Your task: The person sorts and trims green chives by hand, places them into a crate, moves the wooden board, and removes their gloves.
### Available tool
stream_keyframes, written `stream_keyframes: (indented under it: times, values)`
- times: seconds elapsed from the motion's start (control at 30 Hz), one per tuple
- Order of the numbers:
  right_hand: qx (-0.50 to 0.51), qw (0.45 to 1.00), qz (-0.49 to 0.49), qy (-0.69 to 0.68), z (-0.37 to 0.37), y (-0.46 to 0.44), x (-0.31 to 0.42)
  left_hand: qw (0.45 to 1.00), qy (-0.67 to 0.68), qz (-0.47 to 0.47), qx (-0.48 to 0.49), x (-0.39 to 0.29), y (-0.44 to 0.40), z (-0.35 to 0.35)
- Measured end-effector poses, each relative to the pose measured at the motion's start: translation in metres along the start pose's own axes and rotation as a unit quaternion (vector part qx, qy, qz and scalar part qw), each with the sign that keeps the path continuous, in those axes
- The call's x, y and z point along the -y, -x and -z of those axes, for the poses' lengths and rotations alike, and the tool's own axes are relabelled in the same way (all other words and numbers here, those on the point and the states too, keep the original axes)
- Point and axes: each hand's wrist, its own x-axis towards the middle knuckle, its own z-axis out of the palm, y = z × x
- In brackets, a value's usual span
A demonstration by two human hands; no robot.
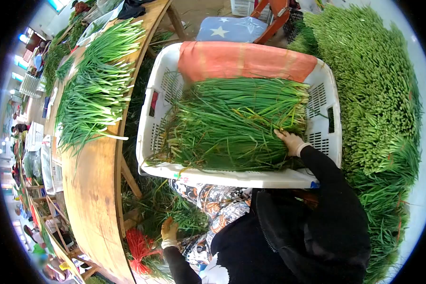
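A white plastic crate (241, 179) stands in front of me, filled with long green garlic chives (232, 118) that lie mostly sideways, their pale ends to the right. My right hand (291, 143), in a light glove, rests on the chives near the crate's right side. Its fingers are stretched out, with the tips partly among the leaves. Low on the left, my left hand (169, 230), also gloved, is apart from the crate. Its fingers are loosely raised and I see nothing in them. Close beside it is a bunch of red ties (139, 253).
A wooden table (92, 199) on the left bears a row of chives with white stems (99, 80). Stacked chive bundles (369, 90) line the right side. An orange-red sheet (246, 60) covers the crate's far wall. Behind it is a stool with a starred cushion (229, 29).
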Motion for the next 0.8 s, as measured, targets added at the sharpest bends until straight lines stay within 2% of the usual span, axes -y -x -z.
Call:
stream_keyframes:
  times: [0.03, 0.1, 0.13, 0.17, 0.2, 0.3, 0.37, 0.4, 0.43, 0.47, 0.5, 0.53, 0.57, 0.63, 0.7, 0.73, 0.77, 0.8]
  values:
    - [0.0, 1.0, 0.004, 0.002, 0.008, 0.002, -0.001, 1.0, -0.008, -0.004, 0.016, -0.005, 0.002, 0.001]
    - [0.027, 0.989, -0.004, -0.143, 0.027, 0.001, -0.01, 0.999, 0.038, -0.002, 0.008, 0.001, 0.005, 0.006]
    - [0.011, 0.985, 0.027, -0.17, 0.04, 0.003, -0.012, 0.999, 0.044, -0.031, 0.008, 0.014, -0.002, 0.012]
    - [0.136, 0.969, -0.067, -0.196, 0.059, 0.003, -0.015, 0.997, 0.048, -0.061, 0.009, 0.027, -0.009, 0.019]
    - [0.124, 0.967, -0.074, -0.211, 0.053, -0.005, -0.028, 0.996, 0.088, 0.004, 0.004, 0.023, -0.009, 0.022]
    - [0.077, 0.967, -0.065, -0.236, 0.05, -0.012, -0.055, 0.985, 0.162, 0.046, -0.021, -0.002, 0.006, 0.019]
    - [0.254, 0.879, -0.002, -0.403, 0.031, -0.034, -0.093, 0.99, 0.133, 0.044, -0.03, 0.003, 0.006, 0.018]
    - [0.194, 0.873, 0.024, -0.446, 0.024, -0.026, -0.101, 0.99, 0.131, 0.039, -0.035, 0.017, -0.001, 0.019]
    - [0.194, 0.874, 0.024, -0.445, 0.027, -0.016, -0.089, 0.99, 0.129, 0.034, -0.038, 0.026, -0.007, 0.02]
    - [0.189, 0.815, -0.001, -0.549, 0.028, -0.004, -0.074, 0.99, 0.13, 0.034, -0.038, 0.034, -0.012, 0.023]
    - [0.181, 0.744, -0.024, -0.643, 0.026, 0.005, -0.062, 0.997, 0.067, 0.023, -0.028, 0.039, -0.016, 0.026]
    - [0.18, 0.759, -0.062, -0.623, 0.015, 0.003, -0.06, 1.0, 0.005, 0.013, -0.018, 0.038, -0.015, 0.027]
    - [0.18, 0.76, -0.061, -0.622, 0.004, 0.007, -0.058, 1.0, 0.007, 0.013, -0.019, 0.038, -0.015, 0.025]
    - [0.247, 0.717, -0.145, -0.636, 0.024, 0.03, -0.017, 0.997, -0.052, -0.047, 0.019, 0.021, -0.008, 0.014]
    - [0.34, 0.712, -0.112, -0.605, 0.029, 0.032, 0.006, 0.999, -0.001, -0.048, 0.017, -0.005, 0.011, 0.004]
    - [0.385, 0.71, -0.036, -0.589, 0.037, 0.034, 0.015, 0.997, 0.049, -0.05, 0.017, -0.012, 0.016, 0.001]
    - [0.383, 0.711, -0.035, -0.589, 0.035, 0.032, 0.015, 0.997, 0.049, -0.052, 0.017, -0.014, 0.015, -0.001]
    - [0.358, 0.794, -0.059, -0.488, 0.037, 0.03, 0.021, 0.997, 0.075, -0.025, 0.023, -0.016, 0.014, -0.002]
